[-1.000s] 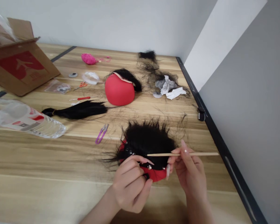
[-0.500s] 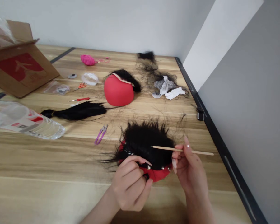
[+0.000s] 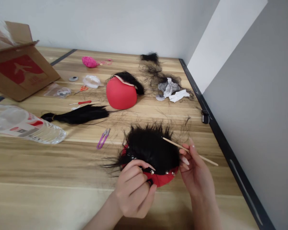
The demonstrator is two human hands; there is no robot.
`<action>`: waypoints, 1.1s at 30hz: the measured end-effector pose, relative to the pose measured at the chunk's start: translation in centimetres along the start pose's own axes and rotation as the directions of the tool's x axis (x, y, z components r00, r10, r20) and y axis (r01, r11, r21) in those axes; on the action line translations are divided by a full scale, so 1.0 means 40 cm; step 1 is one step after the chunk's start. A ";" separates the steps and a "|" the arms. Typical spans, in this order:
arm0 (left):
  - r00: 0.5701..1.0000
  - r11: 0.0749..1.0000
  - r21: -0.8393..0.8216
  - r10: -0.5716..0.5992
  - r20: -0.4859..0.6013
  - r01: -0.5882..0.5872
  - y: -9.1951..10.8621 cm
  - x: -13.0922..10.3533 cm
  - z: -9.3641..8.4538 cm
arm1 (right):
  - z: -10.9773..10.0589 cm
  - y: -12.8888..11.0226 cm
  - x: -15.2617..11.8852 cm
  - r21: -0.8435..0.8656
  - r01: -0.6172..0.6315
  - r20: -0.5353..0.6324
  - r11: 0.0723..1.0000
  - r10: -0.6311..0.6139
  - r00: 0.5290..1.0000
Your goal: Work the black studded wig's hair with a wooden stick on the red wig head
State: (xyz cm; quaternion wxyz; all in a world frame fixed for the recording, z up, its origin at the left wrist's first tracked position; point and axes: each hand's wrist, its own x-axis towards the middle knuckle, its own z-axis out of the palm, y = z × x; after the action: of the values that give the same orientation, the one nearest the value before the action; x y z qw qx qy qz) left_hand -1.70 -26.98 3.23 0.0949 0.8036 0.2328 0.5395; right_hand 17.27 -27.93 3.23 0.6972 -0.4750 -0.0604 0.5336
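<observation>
A black hairpiece (image 3: 153, 143) is pinned with round-headed pins over a red dome-shaped form (image 3: 162, 180) at the front of the table. My left hand (image 3: 135, 188) is closed at the form's near edge, pinching what looks like a small lock of black hair (image 3: 149, 182); its fingers hide part of the rim. On the other side, my right hand (image 3: 194, 169) grips a thin needle with a wooden handle (image 3: 174, 143) between thumb and fingers. The needle's fine tip is over the upper right of the hair; whether it touches is too small to tell.
Purple thread snips (image 3: 103, 139) lie left of the hairpiece. Beyond are a tied black hair bundle (image 3: 83, 114), a water bottle (image 3: 26, 124), a second red form (image 3: 121, 92), orange scissors (image 3: 81, 89) and pink yarn (image 3: 89, 62). A cardboard box (image 3: 24, 70) stands back left; crumpled tissue (image 3: 171, 89) lies right.
The needle has swung: its tip moved up and right across the hair, and its rear end dropped. The right fingers shifted slightly. My left hand has stayed in place.
</observation>
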 end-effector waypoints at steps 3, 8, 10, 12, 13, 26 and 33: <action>1.000 1.000 -0.012 -0.007 0.011 0.007 0.002 0.000 -0.002 | -0.004 0.000 0.004 -0.025 0.019 -0.022 1.000 -0.019 1.000; 1.000 1.000 -0.022 -0.006 0.004 0.007 0.001 0.003 -0.003 | 0.009 0.002 -0.019 -0.112 0.339 -0.026 0.934 -0.344 0.939; 1.000 1.000 -0.021 -0.011 -0.006 0.011 0.002 0.007 -0.003 | 0.015 0.005 -0.037 -0.147 0.454 0.043 0.879 -0.453 0.890; 1.000 1.000 -0.007 -0.011 -0.021 0.011 0.005 0.011 -0.008 | 0.016 0.010 -0.058 -0.173 0.556 0.196 0.813 -0.525 0.828; 1.000 1.000 0.005 -0.017 -0.019 0.017 0.007 0.013 -0.012 | 0.015 0.013 -0.068 -0.183 0.615 0.303 0.767 -0.551 0.778; 0.996 0.995 0.083 -0.067 0.053 0.063 0.003 0.029 -0.040 | 0.000 0.037 -0.103 -0.148 0.956 0.897 0.251 -0.373 0.237; 0.996 0.998 0.008 -0.061 0.069 0.061 0.006 0.020 -0.037 | -0.015 0.037 -0.091 -0.135 0.986 0.925 0.100 -0.345 0.162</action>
State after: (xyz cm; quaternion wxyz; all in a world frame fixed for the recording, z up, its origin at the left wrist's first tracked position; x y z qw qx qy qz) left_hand -2.73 -26.97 4.58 0.1170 0.8146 0.2552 0.5075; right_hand 15.05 -31.21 3.35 0.4999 -0.3597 -0.7769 0.1305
